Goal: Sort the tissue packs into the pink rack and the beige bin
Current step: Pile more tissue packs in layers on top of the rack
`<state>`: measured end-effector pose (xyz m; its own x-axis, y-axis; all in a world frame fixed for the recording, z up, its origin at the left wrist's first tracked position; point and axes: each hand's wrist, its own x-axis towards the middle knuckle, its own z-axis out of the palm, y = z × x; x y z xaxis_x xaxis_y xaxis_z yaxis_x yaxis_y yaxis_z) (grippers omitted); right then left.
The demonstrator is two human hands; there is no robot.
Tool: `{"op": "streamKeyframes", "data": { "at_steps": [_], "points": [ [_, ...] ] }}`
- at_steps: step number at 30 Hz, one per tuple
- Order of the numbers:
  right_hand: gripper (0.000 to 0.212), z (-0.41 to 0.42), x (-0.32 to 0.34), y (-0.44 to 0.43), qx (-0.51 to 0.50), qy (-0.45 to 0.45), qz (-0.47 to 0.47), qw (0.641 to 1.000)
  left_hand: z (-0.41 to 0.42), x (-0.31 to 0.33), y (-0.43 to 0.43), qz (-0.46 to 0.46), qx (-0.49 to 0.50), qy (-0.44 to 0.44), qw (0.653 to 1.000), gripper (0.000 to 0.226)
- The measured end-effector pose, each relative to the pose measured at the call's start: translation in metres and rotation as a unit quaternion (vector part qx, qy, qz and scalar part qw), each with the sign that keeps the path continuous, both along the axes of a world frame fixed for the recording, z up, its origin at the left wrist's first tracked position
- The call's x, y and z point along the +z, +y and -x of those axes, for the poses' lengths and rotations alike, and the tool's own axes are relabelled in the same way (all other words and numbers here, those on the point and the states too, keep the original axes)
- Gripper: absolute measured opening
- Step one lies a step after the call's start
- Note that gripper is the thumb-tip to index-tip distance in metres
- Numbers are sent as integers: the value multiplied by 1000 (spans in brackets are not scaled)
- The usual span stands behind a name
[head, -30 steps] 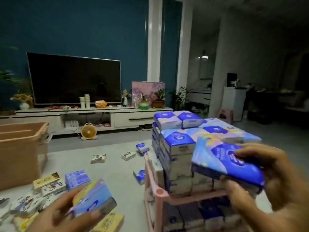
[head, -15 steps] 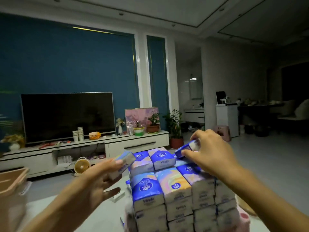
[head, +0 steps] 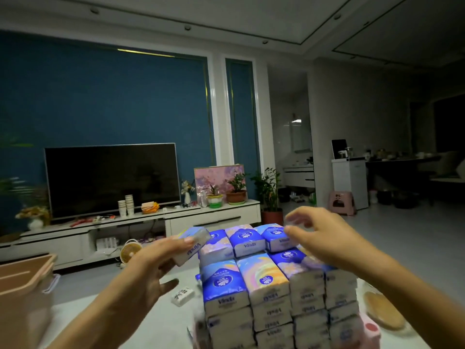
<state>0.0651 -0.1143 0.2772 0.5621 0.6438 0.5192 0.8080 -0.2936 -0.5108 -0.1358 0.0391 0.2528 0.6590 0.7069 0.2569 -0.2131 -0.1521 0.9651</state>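
i see a blocky stack of glossy, soft-wrapped tissue packs [head: 264,285] hiding the pink rack [head: 372,328], of which only a rounded corner shows at lower right. the smooth beige bin [head: 22,280] sits well apart at left, with a flat dark tv [head: 110,180] behind. my left hand [head: 148,270] grips one blue-and-white pack [head: 193,244] just beside the stack. my right hand [head: 327,240] hovers over the top, fingers loose, holding nothing.

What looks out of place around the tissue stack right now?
One small white pack lies loose on the floor, left of the stack, unsorted. The stack itself looks tidy. The left hand holds a blue pack, not yet placed.
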Motion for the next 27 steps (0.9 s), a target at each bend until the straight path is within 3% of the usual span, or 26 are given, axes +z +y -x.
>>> {"op": "streamKeyframes", "data": {
  "at_steps": [2,3,5,7,10,13,17,21,24,27],
  "points": [
    [11,14,11,-7,50,36,-67,996,3,9,-10,-62,32,-11,997,67],
    [9,25,17,-10,109,90,-83,987,1,15,-20,-91,43,-11,995,72],
    [19,46,27,-9,234,226,-70,943,-10,26,-45,-176,57,6,983,66],
    [22,56,30,-4,277,278,-75,916,-26,31,-58,-296,66,19,953,66],
    [19,43,36,-2,209,263,-148,930,-50,37,-52,-404,59,59,911,65],
    [20,-2,36,-7,97,278,-176,939,-75,34,-35,-460,72,178,867,68],
    [13,-45,19,-5,41,337,-164,926,-105,25,-22,-566,95,274,772,37],
    [6,-53,4,9,32,318,-111,941,-117,23,-19,-565,91,304,762,31],
    [13,-53,-5,15,-2,271,-96,958,-117,22,-19,-562,92,298,766,30],
    [24,-52,-8,15,-37,169,-46,984,-106,25,-22,-540,91,258,796,32]
  ]
}}
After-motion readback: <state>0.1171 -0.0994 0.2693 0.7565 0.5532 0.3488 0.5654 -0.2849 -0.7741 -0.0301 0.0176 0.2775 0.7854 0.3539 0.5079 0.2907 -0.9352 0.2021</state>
